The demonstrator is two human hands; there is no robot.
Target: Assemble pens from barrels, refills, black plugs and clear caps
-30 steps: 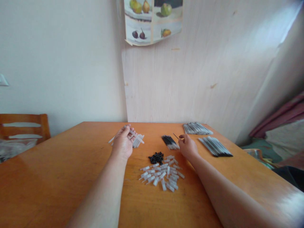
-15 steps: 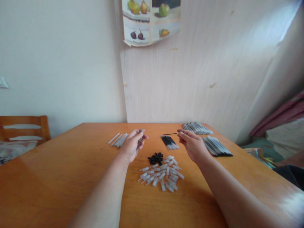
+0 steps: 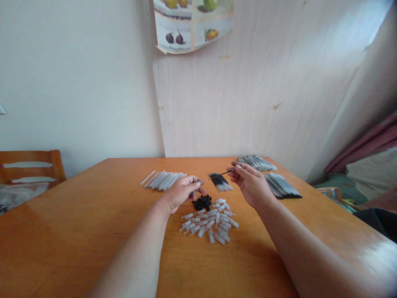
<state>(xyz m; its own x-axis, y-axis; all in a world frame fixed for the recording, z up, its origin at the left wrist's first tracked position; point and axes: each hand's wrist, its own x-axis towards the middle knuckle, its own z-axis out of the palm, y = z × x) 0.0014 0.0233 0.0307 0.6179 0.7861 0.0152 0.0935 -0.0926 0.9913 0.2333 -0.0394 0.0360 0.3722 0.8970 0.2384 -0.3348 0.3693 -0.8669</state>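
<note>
A pale wall [image 3: 87, 82] rises behind a brown table [image 3: 93, 236], with a curling fruit picture [image 3: 189, 30] hung on it and a wooden chair [image 3: 27, 157] at the table's left side. Both hands are over the table: the right hand [image 3: 252, 184] has thumb and fingers closed in a pinch, while the left hand [image 3: 183, 192] has its thumb near the curled fingertips; whether it holds anything I cannot tell. Grey pens [image 3: 257, 162] lie in a row at the far right, with a second row [image 3: 283, 186] nearer, partly behind the right hand. White tubes [image 3: 164, 181] lie side by side, partly behind the left hand. Thin dark sticks [image 3: 221, 182] lie bunched between the hands; one more stick [image 3: 218, 175] is in the right hand's pinch, slanting down toward the left. Small clear pieces [image 3: 211, 224] are scattered in front, touching or close to a heap of tiny black plugs [image 3: 202, 203] just below the left fingertips.
</note>
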